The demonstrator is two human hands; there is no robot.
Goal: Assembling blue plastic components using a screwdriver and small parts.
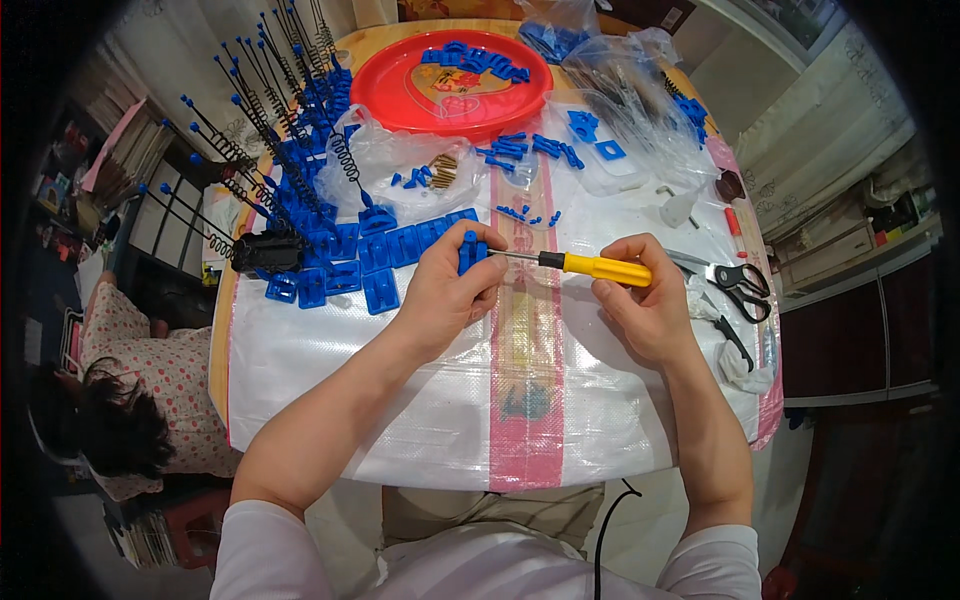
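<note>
Blue plastic part (468, 257) is located above the middle of the table cover (400, 430), at the fingertips of the left hand (447, 290). Left-hand thumb and forefinger are closed on the part, gripping it from its sides; the remaining fingers are curled beneath. Yellow screwdriver (608, 269) lies roughly level, its shaft directed at the right side of the part; whether the tip is seated cannot be determined. Right hand (645, 305) holds the handle near its rear end, thumb and fingers closed around it.

Adjacent items: blue blocks (380, 290) are placed beyond and to the left of the left hand, beside a cluster of black springs (262, 115). Brass cylinders (442, 172) rest on a clear plastic bag (345, 185). Red tray (375, 105) stands at the far side. Black-handled scissors (742, 292) lie to the right of the right hand.
</note>
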